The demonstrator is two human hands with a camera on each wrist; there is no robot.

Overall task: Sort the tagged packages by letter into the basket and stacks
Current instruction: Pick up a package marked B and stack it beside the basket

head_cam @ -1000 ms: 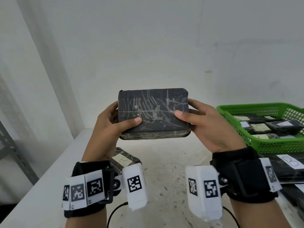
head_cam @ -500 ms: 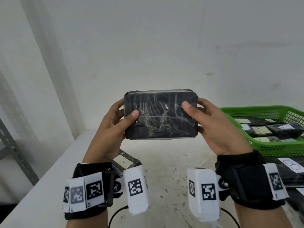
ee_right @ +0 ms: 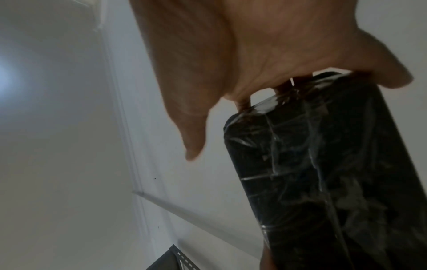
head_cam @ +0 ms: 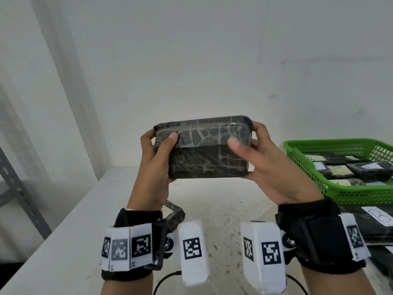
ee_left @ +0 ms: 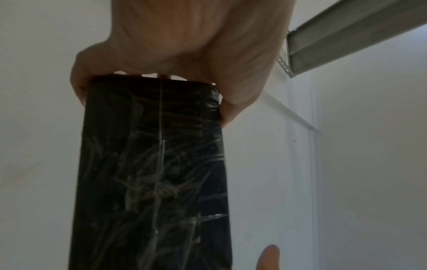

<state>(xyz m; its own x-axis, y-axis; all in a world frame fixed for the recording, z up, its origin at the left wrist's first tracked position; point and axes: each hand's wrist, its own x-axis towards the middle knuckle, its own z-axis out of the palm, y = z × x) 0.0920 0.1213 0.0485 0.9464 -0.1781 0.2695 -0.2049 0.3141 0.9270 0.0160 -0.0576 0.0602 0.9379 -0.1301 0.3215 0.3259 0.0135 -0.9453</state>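
Both hands hold one black package [head_cam: 204, 149] in the air above the bench [head_cam: 63, 241], left of the green basket [head_cam: 340, 188]; the left hand [head_cam: 155, 165] and right hand [head_cam: 270, 167] clasp its ends, thumbs in front, probably tilting it to find its letter tag, which is not visible.

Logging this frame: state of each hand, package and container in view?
left hand: grips held package's left end
right hand: grips its right end, thumb lifted off
black wrapped package: held up above table, no tag visible
green basket: on table, holds tagged packages
B-tagged package: lying in front of basket
package behind left wrist: on table, mostly hidden
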